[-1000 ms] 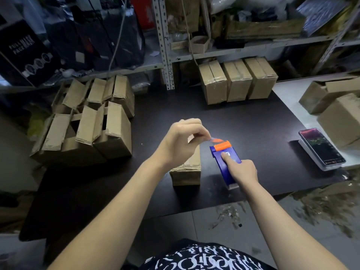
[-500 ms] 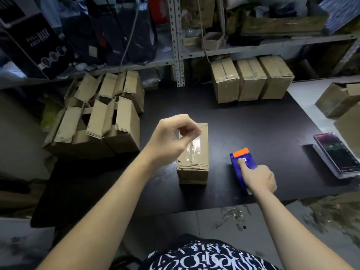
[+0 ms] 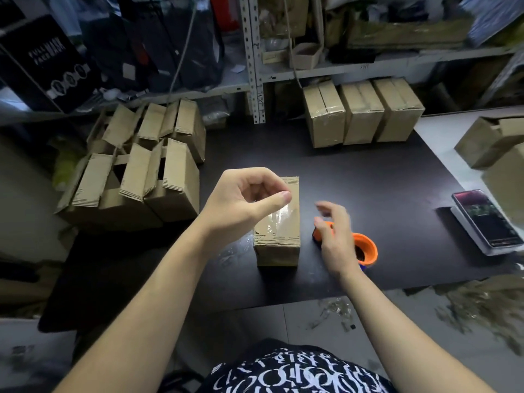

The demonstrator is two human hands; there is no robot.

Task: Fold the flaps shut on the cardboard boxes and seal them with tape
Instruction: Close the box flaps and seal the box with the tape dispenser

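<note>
While the left hand (image 3: pixel 243 205) hangs over the far-left part of the cardboard box (image 3: pixel 279 242), its fingers are curled and the thumb tip meets the index fingertip like in a pinch; if it really pinches the end of the clear tape (image 3: pixel 283 218), I cannot tell. The box stands on the black table (image 3: pixel 368 180), near the front edge and about in the middle, with its long side going from near to far. Its top flaps are folded down and meet in one seam along the length. A shiny strip of the tape lies across the top, a little wrinkled, and short dark dashes are printed at both ends of the flaps. Just right of the box, the right hand (image 3: pixel 334 236) is loose, fingers spread and blurred, gripping nothing, above the orange and blue tape dispenser (image 3: pixel 368 245). On the left stand open boxes (image 3: pixel 136 177) with raised flaps. At the far side stand three closed boxes (image 3: pixel 363 112) in a row. A phone (image 3: pixel 487 219) lies on the right.
</note>
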